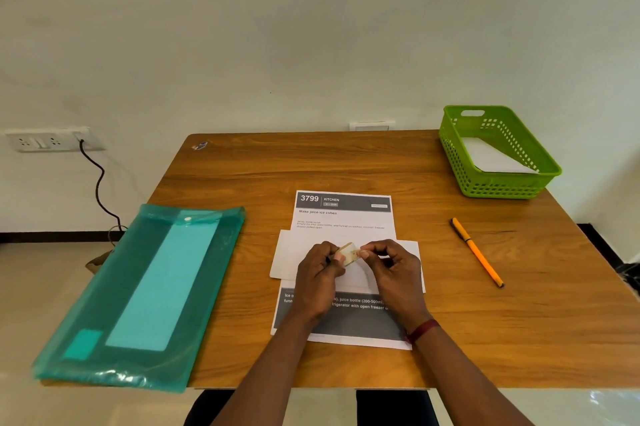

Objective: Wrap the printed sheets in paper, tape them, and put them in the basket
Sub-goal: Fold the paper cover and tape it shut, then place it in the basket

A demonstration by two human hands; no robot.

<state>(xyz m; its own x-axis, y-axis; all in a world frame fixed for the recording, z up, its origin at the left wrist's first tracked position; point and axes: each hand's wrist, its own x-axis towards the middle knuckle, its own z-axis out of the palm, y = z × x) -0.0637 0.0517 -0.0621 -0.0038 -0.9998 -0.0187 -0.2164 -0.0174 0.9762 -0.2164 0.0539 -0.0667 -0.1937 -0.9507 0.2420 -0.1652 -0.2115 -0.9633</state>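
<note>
The left grip [318,269] and the right grip [393,264] meet over the middle of the counter [311,162], both on the tape [348,253]. The left has its fingers curled round the little roll, and the right pinches at the roll's edge with thumb and forefinger. It's hunting for the loose end, I'd say, though I can't make out from here whether any strip is free. Right underneath lies the wrap [291,259], a white band laid crosswise over the sheet [343,217], and that's the thing to watch. The sheet's long axis runs straight away from the person and the wrap's runs left to right, so the two make a cross, with printed ends poking out on the far and near sides of the band. The roll hangs just above the wrap's middle, so a strip need only come straight down to land on it. Where the flap's edge sits I can't tell, because the grips cover it. Nothing looks taped yet, so I judge the taping step is only opening. The basket [502,187] stands at the far right corner, well apart from the bundle, with a white packet [491,157] lying in it, and the right grip is the nearer one for that trip. The pen [476,250] lies slanting on the right, and the folder [149,287] is off to the left.
</note>
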